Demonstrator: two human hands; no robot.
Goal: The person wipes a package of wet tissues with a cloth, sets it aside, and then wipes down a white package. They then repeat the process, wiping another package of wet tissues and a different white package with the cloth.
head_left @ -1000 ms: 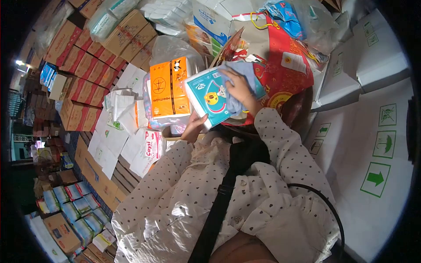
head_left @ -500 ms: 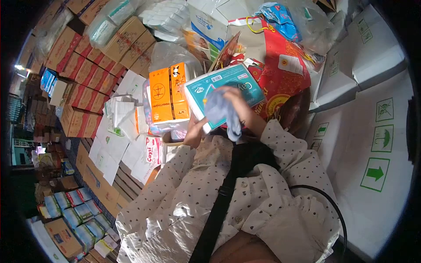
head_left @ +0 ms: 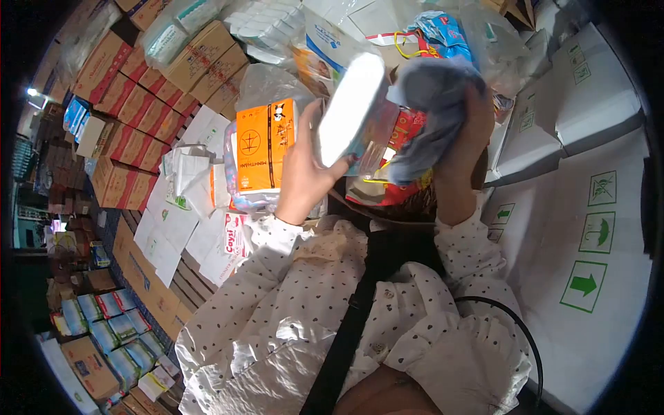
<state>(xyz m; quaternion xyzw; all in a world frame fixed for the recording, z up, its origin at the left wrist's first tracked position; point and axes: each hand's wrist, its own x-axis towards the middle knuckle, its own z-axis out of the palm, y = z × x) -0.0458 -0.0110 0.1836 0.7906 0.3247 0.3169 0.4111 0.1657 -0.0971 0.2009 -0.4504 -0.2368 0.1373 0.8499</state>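
Observation:
My left hand (head_left: 306, 173) grips a tissue pack (head_left: 351, 104) by its near end, thumb on one side and fingers on the other. The pack is tilted up, and a bright white side catches the light. A bunched grey-blue cloth (head_left: 430, 114) is in my right hand (head_left: 465, 149), a little to the right of the pack and partly blurred. Below the cloth lies a red printed bag (head_left: 408, 128), mostly covered by it. Just left of my left hand stands an orange-labelled pack (head_left: 263, 145) in clear plastic.
White cartons (head_left: 581, 187) with green symbols wall off the right side. Brown and red cartons (head_left: 131, 124) are stacked at the left. White sheets (head_left: 166, 235) and a pink-and-white Caysi box (head_left: 235, 234) lie nearer. A blue plastic packet (head_left: 443, 31) sits at the back.
The pack has turned from its teal printed face to a white side and tipped upright. My right hand has lifted the cloth off it, up and to the right.

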